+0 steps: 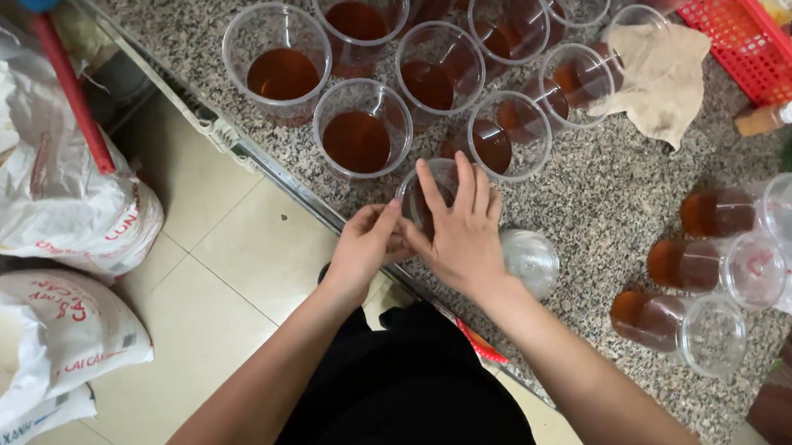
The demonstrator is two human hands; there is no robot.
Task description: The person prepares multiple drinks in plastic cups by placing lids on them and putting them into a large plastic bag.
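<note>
A clear plastic cup (423, 185) stands near the front edge of the speckled granite counter (599, 199). My right hand (460, 227) lies flat over its mouth, fingers spread across the top. My left hand (367, 243) grips the cup's side from the left. Whatever is under my right palm is hidden. A clear dome lid (531, 259) lies on the counter just right of my right wrist. Beyond my hands stand several open cups of brown tea (356, 140).
Three tea cups with lids (696, 266) sit at the right. A beige cloth (663, 78) and a red basket (745, 31) are at the back right. White sacks (42, 210) rest on the tiled floor at the left, with a red pole (71, 92).
</note>
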